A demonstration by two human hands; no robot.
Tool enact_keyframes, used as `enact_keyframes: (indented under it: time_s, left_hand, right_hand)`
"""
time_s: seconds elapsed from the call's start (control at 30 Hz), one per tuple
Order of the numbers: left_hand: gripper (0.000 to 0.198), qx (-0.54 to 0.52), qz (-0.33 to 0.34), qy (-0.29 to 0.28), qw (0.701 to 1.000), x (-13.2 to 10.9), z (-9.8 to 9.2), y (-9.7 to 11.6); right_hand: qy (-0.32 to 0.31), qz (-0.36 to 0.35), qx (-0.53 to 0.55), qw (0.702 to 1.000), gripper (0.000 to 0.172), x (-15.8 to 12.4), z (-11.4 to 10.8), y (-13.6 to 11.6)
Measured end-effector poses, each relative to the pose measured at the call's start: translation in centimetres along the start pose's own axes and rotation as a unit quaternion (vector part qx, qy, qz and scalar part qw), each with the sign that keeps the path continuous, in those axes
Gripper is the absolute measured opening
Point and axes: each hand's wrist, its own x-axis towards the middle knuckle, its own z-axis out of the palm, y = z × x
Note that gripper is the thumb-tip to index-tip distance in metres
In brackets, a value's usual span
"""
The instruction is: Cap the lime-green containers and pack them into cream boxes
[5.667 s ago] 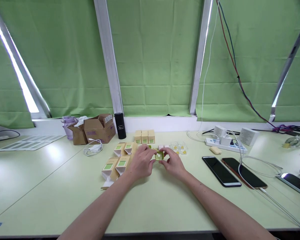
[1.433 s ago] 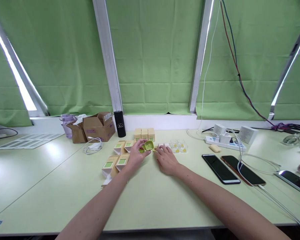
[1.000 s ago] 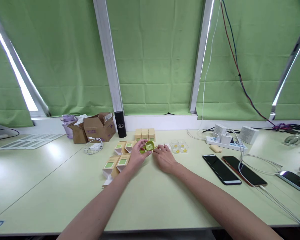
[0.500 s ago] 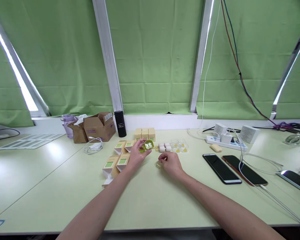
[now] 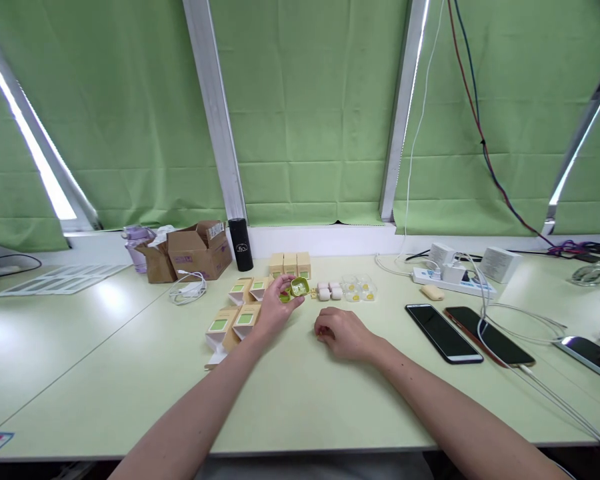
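Note:
My left hand (image 5: 276,308) is closed around the edge of a small square green cup (image 5: 300,287), tilted so that its open top and pale inside show. Another green piece (image 5: 285,297) shows just behind its fingers. Low over the table, my right hand (image 5: 341,332) has its fingers curled inward; whatever they hold is hidden. Beyond it stand several small white cylinders (image 5: 330,291) and clear plastic domed pieces (image 5: 359,289) with yellow spots inside. Small kraft boxes with green labels (image 5: 220,326) stand beside my left forearm.
Further kraft boxes (image 5: 290,265) stand at the back, near a black cylinder (image 5: 241,245) and an opened cardboard box (image 5: 200,251). On the right lie a dark phone (image 5: 443,333), a second phone (image 5: 490,337), white cables and a power strip (image 5: 455,283).
My right hand has moved slightly down and its fingers have curled in. The small pale piece beneath it no longer shows. My left hand keeps the green cup in nearly the same place.

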Motion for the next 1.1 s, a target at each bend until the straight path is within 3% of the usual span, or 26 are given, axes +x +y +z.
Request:
enact_keyframes:
  time_s: [0.13, 0.23, 0.37, 0.43, 0.53, 0.67, 1.1]
  left_hand:
    - [0.049, 0.008, 0.003, -0.004, 1.0, 0.1, 0.0, -0.2]
    - [0.049, 0.014, 0.006, -0.006, 1.0, 0.1, 0.1, -0.3]
    - [0.047, 0.036, 0.007, -0.012, 0.999, -0.2, 0.1, 0.0]
    - [0.046, 0.05, 0.009, -0.02, 0.999, -0.4, 0.2, 0.4]
    - [0.045, 0.064, 0.012, -0.028, 0.997, -0.8, 0.4, 1.1]
    - [0.045, 0.075, 0.011, -0.034, 0.997, -1.0, 0.5, 1.5]
    - [0.043, 0.1, 0.018, -0.051, 0.994, -1.5, 0.7, 2.4]
  right_hand:
    - [0.057, -0.009, 0.036, 0.998, 0.022, 0.3, 0.5, 0.3]
    - [0.125, 0.0, 0.126, 0.984, 0.018, 0.8, 0.6, 0.2]
    - [0.206, 0.05, 0.316, 0.925, 0.004, 1.5, 0.3, 0.1]
    - [0.226, 0.077, 0.404, 0.883, 0.012, 1.8, 0.2, 0.1]
    - [0.238, 0.099, 0.49, 0.833, 0.025, 2.1, 0.1, 0.3]
    - [0.238, 0.128, 0.541, 0.797, 0.032, 2.2, 0.0, 0.5]
    - [0.24, 0.144, 0.592, 0.756, 0.033, 2.1, -0.3, 0.4]
